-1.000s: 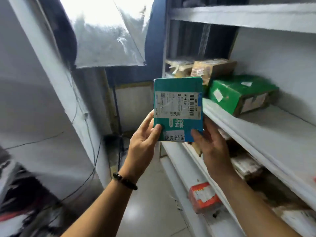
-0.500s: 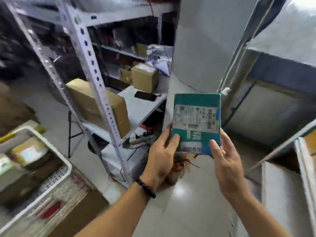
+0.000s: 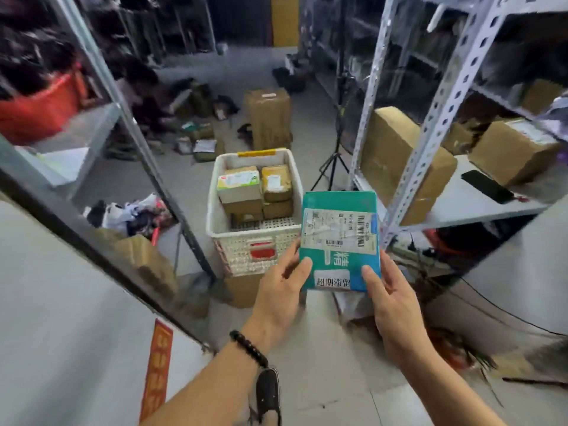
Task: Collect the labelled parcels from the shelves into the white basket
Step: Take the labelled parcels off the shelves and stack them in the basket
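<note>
At the far left, a red plastic tub (image 3: 40, 109) is seen on a grey metal shelf, blurred by the turn of the head. Nearer the middle, the white perforated plastic basket (image 3: 233, 259) is now brought squarely into view, set on a plain brown cardboard box (image 3: 242, 290) on the floor. Half a second earlier it was only glimpsed at the left edge, and a second ago the shelves were faced instead. Several brown cardboard parcels (image 3: 276, 182) are already packed at its far end, while bare perforated floor is left at the near end.

The left hand (image 3: 282, 290) is closed on the lower left corner of the flat teal parcel with the white barcode label (image 3: 339, 238), the thumb being laid on its face and the fingers hidden behind it. The parcel is held upright in the air, label towards the camera, just right of the basket's near corner and overlapping its rim in the view; it is not yet inside. The right hand (image 3: 387, 302) is clamped on the lower right corner in the same way. This two-handed grip is unchanged from the earlier pictures.

To the right, a grey slotted steel upright (image 3: 430, 118) and a large brown cardboard carton (image 3: 396, 158) on its shelf are seen, with a black phone (image 3: 487, 186) lying further along.

The carry is judged nearly done: the parcel needs only to be moved left and forward, then lowered into the free near end
</note>
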